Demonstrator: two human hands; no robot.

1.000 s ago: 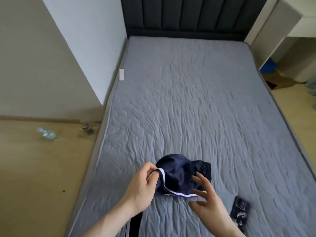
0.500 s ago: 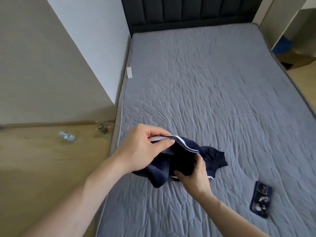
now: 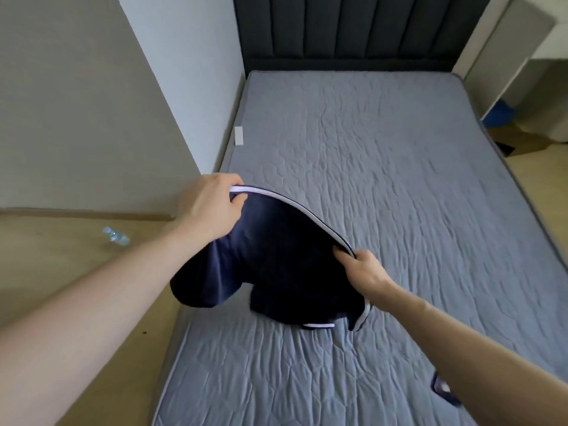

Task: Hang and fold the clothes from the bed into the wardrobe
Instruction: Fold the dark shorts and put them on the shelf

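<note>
Shorts (image 3: 276, 259): I am holding them above the bed (image 3: 399, 179), waistband running upper-left to lower-right, left hand (image 3: 212, 207) pinching its far end, right hand (image 3: 362, 269) pinching its near end; legs trailing onto the mattress.

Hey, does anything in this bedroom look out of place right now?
Yes: a clear plastic water bottle lies on its side on the wooden floor left of the grey quilted mattress, and a dark phone sits near the mattress's right edge.
</note>
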